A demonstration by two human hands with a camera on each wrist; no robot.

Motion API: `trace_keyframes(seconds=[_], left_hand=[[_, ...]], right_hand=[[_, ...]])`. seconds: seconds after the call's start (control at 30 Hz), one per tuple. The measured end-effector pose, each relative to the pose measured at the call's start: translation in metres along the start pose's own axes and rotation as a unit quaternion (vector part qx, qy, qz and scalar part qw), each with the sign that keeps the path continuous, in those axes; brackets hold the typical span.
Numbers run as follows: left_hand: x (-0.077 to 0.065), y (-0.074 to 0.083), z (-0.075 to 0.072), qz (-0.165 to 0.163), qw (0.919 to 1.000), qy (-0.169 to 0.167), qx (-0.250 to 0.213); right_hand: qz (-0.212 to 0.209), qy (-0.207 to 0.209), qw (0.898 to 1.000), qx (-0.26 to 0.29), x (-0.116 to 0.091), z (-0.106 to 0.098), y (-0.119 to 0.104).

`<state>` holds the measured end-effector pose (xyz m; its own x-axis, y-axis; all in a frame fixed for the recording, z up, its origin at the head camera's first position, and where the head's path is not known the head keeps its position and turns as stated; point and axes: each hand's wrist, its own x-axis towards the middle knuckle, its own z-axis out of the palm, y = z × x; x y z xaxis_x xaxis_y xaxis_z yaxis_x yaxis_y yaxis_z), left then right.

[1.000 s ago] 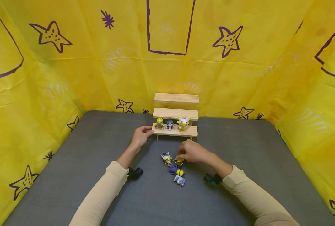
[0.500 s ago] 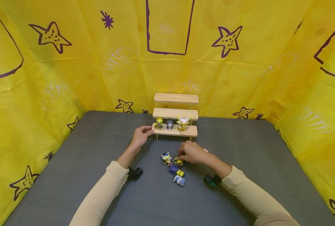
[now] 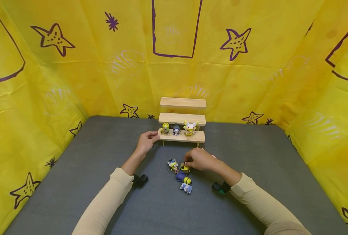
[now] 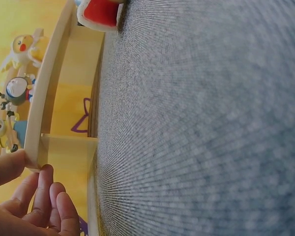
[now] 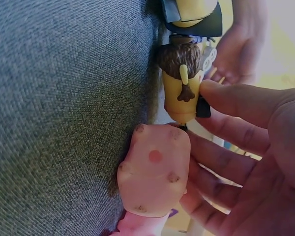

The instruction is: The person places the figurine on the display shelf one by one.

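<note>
My left hand (image 3: 145,142) pinches the left end of the lowest step of a wooden tiered display shelf (image 3: 182,138), thumb above and fingertips below in the left wrist view. My right hand (image 3: 201,159) reaches down to the dark tabletop and pinches a yellow minion figure (image 5: 176,96) with brown fur between thumb and index finger. Close to its other fingers is a pink figure (image 5: 155,169), its underside facing the right wrist camera; the hand mostly hides it in the head view. On the lowest step stand a yellow minion (image 3: 165,128), a dark-capped figure (image 3: 176,129) and a white-eared yellow figure (image 3: 190,128).
Beside the right hand lie a minion with a blue-white top (image 3: 173,165), a purple-and-yellow figure (image 3: 182,177) and a white-and-blue figure (image 3: 186,188). The shelf's middle step (image 3: 182,118) and top step (image 3: 183,102) rise behind. Yellow printed cloth (image 3: 174,75) surrounds the table.
The right hand has shifted slightly, and the minion at its fingertips has turned a little. A bit of the pink figure now shows behind the wrist. The left hand stays on the shelf.
</note>
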<state>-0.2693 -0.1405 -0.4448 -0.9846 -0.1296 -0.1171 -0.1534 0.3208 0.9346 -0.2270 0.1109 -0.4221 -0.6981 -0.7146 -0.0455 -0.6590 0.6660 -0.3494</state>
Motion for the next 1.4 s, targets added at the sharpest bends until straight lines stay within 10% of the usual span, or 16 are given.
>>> trace_keyframes(seconds=[0.93, 1.4], left_hand=[[-0.001, 0.0, -0.001, -0.011, 0.9999, -0.003, -0.003], [0.0, -0.001, 0.0, -0.008, 1.0, -0.003, -0.001]], right_hand=[[-0.101, 0.142, 0.979, -0.106, -0.008, -0.022, 0.0], [-0.078, 0.222, 0.969, -0.08, -0.016, -0.052, 0.021]])
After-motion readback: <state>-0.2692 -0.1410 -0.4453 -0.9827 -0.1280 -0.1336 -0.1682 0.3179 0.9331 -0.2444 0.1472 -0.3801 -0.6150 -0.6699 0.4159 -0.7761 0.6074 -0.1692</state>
